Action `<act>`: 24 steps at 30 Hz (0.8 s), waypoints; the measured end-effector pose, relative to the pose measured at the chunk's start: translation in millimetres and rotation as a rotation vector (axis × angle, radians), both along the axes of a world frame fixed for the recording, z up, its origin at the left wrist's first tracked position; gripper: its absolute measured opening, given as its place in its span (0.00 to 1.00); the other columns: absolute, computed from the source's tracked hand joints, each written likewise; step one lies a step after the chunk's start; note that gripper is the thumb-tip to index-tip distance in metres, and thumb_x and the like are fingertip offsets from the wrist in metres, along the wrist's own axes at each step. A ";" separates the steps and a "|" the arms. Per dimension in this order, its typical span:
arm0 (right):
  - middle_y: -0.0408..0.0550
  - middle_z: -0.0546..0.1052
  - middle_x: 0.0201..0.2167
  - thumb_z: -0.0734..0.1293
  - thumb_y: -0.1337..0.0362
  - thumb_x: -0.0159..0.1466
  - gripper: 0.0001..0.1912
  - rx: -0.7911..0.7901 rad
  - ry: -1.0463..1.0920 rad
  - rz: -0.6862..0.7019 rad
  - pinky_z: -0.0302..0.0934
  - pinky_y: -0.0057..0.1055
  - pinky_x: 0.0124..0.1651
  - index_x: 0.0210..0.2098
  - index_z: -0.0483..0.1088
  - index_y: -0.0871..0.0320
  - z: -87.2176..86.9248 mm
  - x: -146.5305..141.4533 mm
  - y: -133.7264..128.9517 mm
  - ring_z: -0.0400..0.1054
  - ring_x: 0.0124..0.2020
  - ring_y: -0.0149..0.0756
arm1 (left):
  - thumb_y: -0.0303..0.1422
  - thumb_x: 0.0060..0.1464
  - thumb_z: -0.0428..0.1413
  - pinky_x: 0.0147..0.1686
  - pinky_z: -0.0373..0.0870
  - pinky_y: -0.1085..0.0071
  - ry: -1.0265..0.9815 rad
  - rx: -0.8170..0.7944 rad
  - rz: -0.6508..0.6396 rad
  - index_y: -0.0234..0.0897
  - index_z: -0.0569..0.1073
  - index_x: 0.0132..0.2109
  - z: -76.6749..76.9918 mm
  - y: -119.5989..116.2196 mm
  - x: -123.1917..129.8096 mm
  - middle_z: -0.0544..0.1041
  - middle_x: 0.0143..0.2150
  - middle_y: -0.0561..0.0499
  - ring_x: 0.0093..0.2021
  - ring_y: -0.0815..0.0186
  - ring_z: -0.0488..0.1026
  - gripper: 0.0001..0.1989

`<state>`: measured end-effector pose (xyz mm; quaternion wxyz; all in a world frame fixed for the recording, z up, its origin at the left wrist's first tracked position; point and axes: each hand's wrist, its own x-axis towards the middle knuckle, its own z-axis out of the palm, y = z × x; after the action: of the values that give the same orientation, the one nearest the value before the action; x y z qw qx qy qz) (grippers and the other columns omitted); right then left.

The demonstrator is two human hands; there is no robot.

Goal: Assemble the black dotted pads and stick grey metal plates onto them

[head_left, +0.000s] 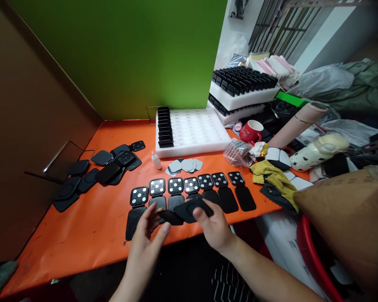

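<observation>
My right hand (216,224) grips a black hinged compact case (189,209), its thumb on the near face. The case is unfolded and held above the table's front edge. My left hand (148,230) is at the case's left end with thumb and fingers apart; whether a fingertip touches it I cannot tell. Behind the hands lies a row of several opened black compacts (229,200), their far halves (175,185) dotted with pale round spots. Beyond the row are a loose pile of silvery-white square plates (185,166) and a small white dropper bottle (156,160).
More black cases (108,173) lie heaped at the left on the orange table (91,235). A white foam tray (195,130) holds a column of black cases; filled trays (244,90) stack behind. A red mug (251,131), yellow cloth (275,184) and cardboard box (346,209) crowd the right.
</observation>
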<state>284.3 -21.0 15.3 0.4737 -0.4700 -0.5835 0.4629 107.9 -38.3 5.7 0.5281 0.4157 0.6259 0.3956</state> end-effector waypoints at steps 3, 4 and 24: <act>0.44 0.70 0.26 0.61 0.58 0.62 0.17 0.466 -0.409 0.189 0.59 0.33 0.35 0.50 0.67 0.48 -1.8 -5.8 -17.4 0.61 0.29 0.35 | 0.51 0.49 0.50 0.46 0.69 0.62 -0.307 -0.273 0.034 0.36 0.65 0.54 3.5 -5.9 -0.2 0.71 0.52 0.42 0.50 0.55 0.69 0.30; 0.44 0.69 0.25 0.61 0.59 0.62 0.17 0.561 -0.519 0.225 0.59 0.33 0.35 0.51 0.66 0.46 -3.8 -9.5 -23.4 0.61 0.29 0.35 | 0.51 0.51 0.47 0.44 0.70 0.61 -0.431 -0.393 -0.006 0.35 0.66 0.53 5.6 -8.6 0.9 0.73 0.49 0.41 0.49 0.54 0.71 0.29; 0.39 0.64 0.20 0.62 0.52 0.60 0.15 -0.558 0.119 0.193 0.53 0.20 0.17 0.28 0.64 0.59 -17.3 -0.5 -6.9 0.59 0.18 0.24 | 0.34 0.53 0.55 0.40 0.68 0.66 -0.643 -0.630 -0.355 0.28 0.73 0.43 8.3 -30.6 28.4 0.78 0.41 0.39 0.38 0.62 0.74 0.14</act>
<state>283.8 -27.9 -2.0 0.3134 -0.4964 -0.4468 0.6751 136.3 -68.9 14.0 0.8542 0.1927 0.4399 0.1991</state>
